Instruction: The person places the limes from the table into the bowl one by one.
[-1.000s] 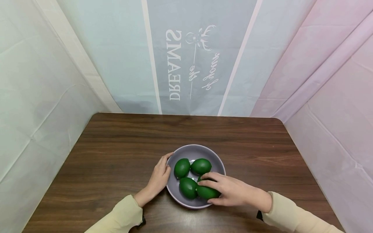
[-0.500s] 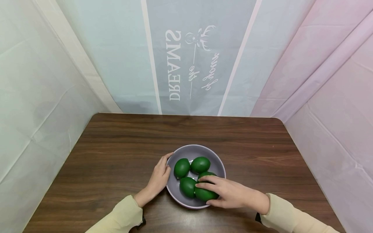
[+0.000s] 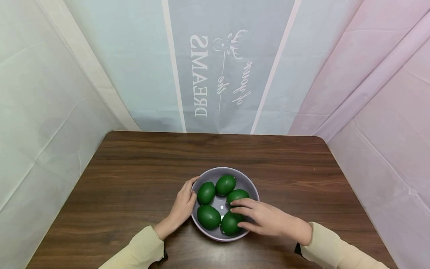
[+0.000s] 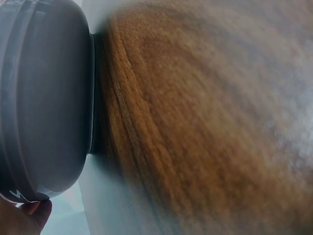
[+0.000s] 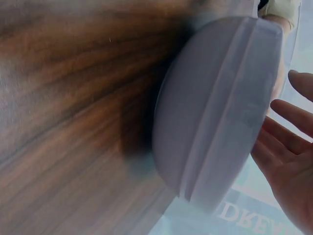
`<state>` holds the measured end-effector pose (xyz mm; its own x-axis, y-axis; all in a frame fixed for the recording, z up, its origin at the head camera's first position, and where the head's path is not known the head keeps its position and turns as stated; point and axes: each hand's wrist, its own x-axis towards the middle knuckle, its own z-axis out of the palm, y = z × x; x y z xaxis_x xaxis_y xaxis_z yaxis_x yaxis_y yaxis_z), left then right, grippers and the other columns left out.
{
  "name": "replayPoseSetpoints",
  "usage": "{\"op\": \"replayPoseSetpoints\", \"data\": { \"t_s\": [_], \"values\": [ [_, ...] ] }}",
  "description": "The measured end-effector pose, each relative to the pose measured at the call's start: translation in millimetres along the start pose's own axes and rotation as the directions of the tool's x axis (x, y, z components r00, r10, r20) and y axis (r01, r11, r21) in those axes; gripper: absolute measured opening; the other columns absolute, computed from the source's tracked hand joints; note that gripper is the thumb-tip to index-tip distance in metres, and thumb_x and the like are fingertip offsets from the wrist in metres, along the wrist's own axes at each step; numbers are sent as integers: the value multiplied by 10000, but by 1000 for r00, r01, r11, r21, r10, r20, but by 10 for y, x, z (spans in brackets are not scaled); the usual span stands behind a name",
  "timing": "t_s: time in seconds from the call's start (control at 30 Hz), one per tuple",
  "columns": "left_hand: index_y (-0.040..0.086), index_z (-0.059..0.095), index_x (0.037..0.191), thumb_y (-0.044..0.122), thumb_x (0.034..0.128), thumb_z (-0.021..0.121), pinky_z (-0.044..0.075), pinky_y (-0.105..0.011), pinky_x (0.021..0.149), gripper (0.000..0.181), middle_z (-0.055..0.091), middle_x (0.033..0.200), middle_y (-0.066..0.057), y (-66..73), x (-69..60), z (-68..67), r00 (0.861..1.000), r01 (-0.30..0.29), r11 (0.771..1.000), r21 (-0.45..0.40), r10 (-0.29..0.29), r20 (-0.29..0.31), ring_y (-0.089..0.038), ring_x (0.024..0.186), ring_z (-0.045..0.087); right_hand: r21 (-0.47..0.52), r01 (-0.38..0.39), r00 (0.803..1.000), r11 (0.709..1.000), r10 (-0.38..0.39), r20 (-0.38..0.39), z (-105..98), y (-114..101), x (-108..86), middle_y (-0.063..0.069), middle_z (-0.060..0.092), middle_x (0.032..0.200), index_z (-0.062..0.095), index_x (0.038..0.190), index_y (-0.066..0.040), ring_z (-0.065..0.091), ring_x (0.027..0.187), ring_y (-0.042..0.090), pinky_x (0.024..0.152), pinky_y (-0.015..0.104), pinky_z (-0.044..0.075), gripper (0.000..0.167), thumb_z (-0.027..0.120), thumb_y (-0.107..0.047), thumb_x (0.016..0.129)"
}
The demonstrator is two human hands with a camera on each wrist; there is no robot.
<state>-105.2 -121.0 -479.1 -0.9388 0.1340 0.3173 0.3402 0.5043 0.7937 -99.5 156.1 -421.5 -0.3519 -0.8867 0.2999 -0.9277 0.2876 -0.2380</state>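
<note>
A round grey-purple bowl [image 3: 220, 172] stands on the table and holds several green limes [image 3: 209, 217] lying in a loose ring. My left hand [image 3: 182, 203] grips the bowl's left side at the rim; in the left wrist view a fingertip [image 4: 43, 211] touches the grey bowl wall [image 4: 54, 98]. Over the bowl's right rim reaches my right hand [image 3: 263, 218], with its fingers spread above the near-right lime [image 3: 231, 224] and another lime [image 3: 237, 195] behind it. The right wrist view shows the right hand [image 5: 288, 152] with separated fingers beside the bowl [image 5: 215, 112].
The brown wood table [image 3: 151, 157] extends around the bowl on all sides. A printed cloth backdrop [image 3: 231, 74] hangs behind its far edge. Pale cloth walls [image 3: 43, 130] stand at the left and right.
My right hand has let go of the lime it held, which sits low in the bowl. The other limes have shifted, mostly left and outward. My left hand has stayed put.
</note>
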Motion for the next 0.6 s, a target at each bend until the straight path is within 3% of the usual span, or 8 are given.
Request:
{"op": "replayPoseSetpoints", "data": {
  "t_s": [0.37,0.6],
  "values": [
    [57,457,1303,-34,869,438,388,-424,956,444,491,1297,-109,-8,46,-63,998,31,999,-7,-31,46,-235,1208,442,-64,-117,986,991,108,-126,-172,246,-37,75,569,1147,602,1127,-38,544,1059,172,841,316,476,320,573,-254,893],
    [23,427,1312,114,916,494,447,-384,892,412,525,1258,-143,-51,139,-161,996,42,998,-44,-39,83,-238,1073,554,-101,-240,962,965,223,-160,-310,448,-90,52,577,1122,594,1137,-47,546,1044,174,833,331,479,348,665,-163,816]
  ]
}}
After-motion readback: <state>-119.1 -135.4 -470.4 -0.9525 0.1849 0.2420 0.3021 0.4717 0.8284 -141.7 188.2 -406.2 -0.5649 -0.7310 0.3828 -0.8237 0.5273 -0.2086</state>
